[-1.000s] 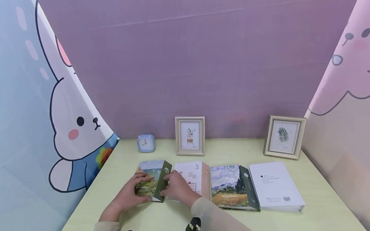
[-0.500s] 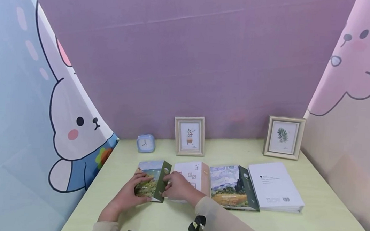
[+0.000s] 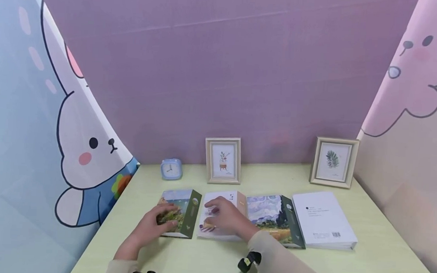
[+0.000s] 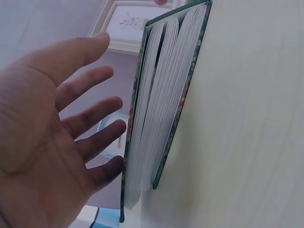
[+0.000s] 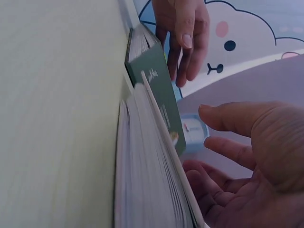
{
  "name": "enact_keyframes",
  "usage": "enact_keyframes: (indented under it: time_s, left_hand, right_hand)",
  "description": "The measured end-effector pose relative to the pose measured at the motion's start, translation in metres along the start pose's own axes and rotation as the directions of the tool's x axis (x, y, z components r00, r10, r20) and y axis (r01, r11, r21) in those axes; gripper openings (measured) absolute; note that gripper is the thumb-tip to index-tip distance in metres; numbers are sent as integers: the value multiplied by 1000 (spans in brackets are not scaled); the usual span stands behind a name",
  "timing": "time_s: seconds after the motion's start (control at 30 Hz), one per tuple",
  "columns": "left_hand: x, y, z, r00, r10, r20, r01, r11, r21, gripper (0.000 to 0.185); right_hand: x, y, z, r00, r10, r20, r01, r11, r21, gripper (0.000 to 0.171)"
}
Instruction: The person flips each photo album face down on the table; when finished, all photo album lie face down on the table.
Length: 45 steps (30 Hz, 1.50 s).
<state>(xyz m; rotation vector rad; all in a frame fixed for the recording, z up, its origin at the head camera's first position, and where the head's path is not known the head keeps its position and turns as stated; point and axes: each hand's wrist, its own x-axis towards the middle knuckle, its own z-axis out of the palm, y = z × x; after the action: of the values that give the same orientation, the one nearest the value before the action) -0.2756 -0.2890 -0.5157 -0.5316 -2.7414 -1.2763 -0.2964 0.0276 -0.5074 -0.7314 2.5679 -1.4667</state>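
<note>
Resting flat with fingers spread, left hand [image 3: 157,226] and right hand [image 3: 226,217] cover adjacent books [image 3: 185,209].

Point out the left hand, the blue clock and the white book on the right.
left hand [image 3: 153,226], head view, back of the hand
blue clock [image 3: 171,168], head view, clock face
white book [image 3: 321,218], head view, middle of its cover

Lighting: bright, soft, even; shadows faint. No glare noted. Head view: sharp at centre, walls bowed by wide-angle distortion at the edges. Wrist views: left hand [image 4: 47,128] and right hand [image 5: 247,156] near the lens, soft; book pages [image 5: 142,190] blurred.
</note>
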Motion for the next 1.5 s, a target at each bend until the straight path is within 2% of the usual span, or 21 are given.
enact_keyframes:
  time_s: [0.17, 0.27, 0.4, 0.7, 0.83, 1.0, 1.1, 1.3, 1.4, 1.5]
  left_hand:
    - [2, 3, -1, 999, 16, -41, -16, 1000, -4, 43]
    - [3, 4, -2, 998, 10, -58, -10, 1000, -1, 41]
    - [5, 4, -3, 995, 23, -95, -22, 1000, 8, 37]
    - [9, 5, -2, 975, 136, -178, -119, 988, 103, 41]
    - [12, 8, -2, 971, 156, -179, -140, 985, 103, 46]
    - [16, 9, -3, 973, 150, -173, -131, 985, 116, 51]
    - [18, 8, -3, 970, 168, -175, -138, 975, 172, 54]
    - [20, 6, -3, 970, 178, -168, -121, 944, 307, 70]
    - [19, 6, -4, 975, 165, -151, -101, 926, 363, 78]
    - [19, 8, -7, 976, 165, -140, -93, 905, 416, 83]
  right_hand:
    - [-12, 7, -25, 999, -17, -32, 15, 999, -42, 43]
    - [-21, 13, -40, 996, -49, -73, 43, 996, -84, 40]
    - [-35, 19, -59, 990, -55, -129, 34, 987, -157, 38]
    - [-73, 36, -106, 975, -111, -194, 38, 937, -346, 45]
    - [-88, 50, -126, 965, -134, -225, 34, 916, -399, 47]
    - [-109, 66, -155, 952, -135, -273, 4, 902, -432, 50]
    - [-122, 75, -172, 943, -127, -307, -28, 890, -454, 56]
    - [-144, 95, -205, 918, -159, -365, -79, 825, -560, 82]
    - [-152, 103, -218, 915, -145, -377, -119, 796, -594, 94]
    - [-161, 109, -228, 916, -124, -382, -148, 781, -606, 100]
